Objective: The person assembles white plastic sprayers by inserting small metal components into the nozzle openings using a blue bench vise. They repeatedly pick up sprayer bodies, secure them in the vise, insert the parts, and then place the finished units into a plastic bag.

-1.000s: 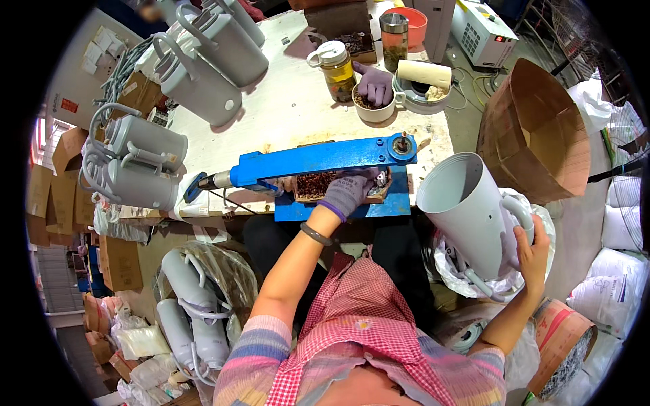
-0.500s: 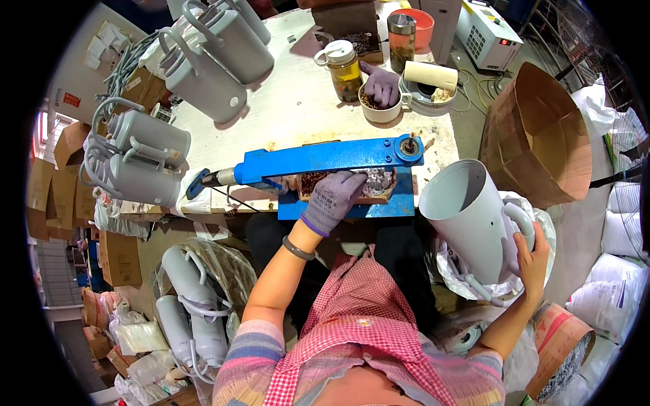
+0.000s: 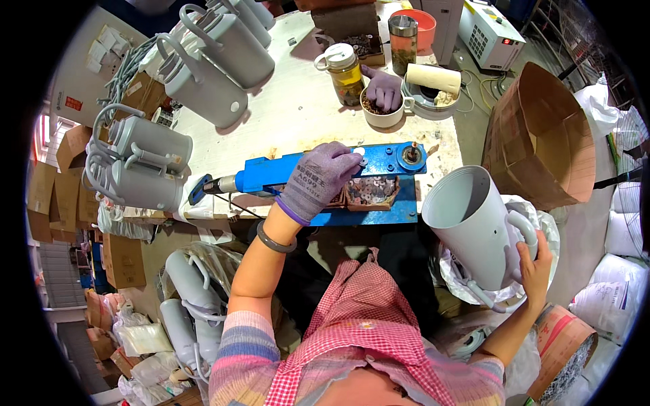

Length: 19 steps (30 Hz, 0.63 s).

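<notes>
My gloved left hand (image 3: 318, 179) is closed in a pinch above the blue metal arm (image 3: 382, 157) of a bench fixture. A small pale washer (image 3: 359, 152) shows at its fingertips. Below, on the fixture's blue base, sits an open parts box (image 3: 372, 191) of loose washers, partly covered by the hand. Bare and wrapped round a side handle, my right hand (image 3: 535, 264) holds a grey cylindrical jug shell (image 3: 467, 227). The shell leans toward the table, its wide open end facing up and left; a carrying loop hangs at its lower end. A spindle (image 3: 412, 154) stands at the arm's right end.
Several grey jugs (image 3: 206, 91) stand or lie on the table's left side. Behind the fixture are a white mug (image 3: 383, 118) with a purple glove on it, a lidded jar (image 3: 344, 73) and a tumbler (image 3: 403, 47). A large carton (image 3: 535, 135) stands at right.
My left hand has risen from the parts box to above the blue arm, with the small washer at its fingertips. My right hand keeps the jug shell nearly still.
</notes>
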{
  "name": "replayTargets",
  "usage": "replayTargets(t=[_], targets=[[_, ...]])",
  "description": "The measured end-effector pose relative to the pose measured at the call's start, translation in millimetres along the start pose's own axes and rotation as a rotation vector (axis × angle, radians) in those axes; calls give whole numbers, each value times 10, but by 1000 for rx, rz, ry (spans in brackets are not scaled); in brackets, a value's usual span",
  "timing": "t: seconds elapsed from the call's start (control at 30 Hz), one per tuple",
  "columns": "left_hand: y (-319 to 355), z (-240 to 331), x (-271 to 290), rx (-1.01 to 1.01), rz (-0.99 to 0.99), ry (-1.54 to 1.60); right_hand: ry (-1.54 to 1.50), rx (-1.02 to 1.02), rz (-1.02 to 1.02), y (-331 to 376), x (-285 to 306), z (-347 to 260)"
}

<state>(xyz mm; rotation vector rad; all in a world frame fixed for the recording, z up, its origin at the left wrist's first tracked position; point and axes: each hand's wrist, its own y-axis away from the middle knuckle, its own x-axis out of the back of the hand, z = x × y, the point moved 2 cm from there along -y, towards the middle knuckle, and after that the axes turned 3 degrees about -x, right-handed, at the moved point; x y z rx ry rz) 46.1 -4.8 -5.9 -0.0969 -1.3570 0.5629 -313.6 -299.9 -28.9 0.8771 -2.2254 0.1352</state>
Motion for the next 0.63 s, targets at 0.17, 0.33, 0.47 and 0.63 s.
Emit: replayTargets(t=[0.17, 0.33, 0.47, 0.63], targets=[[24, -92, 50, 60, -18, 107, 3, -24, -28, -38, 28, -7], [96, -201, 152, 101, -26, 118, 13, 25, -5, -75, 29, -40], [127, -221, 245, 138, 5, 192, 2, 34, -3, -94, 30, -78], [154, 29, 143, 128, -80, -77, 8, 108, 22, -99, 12, -130]])
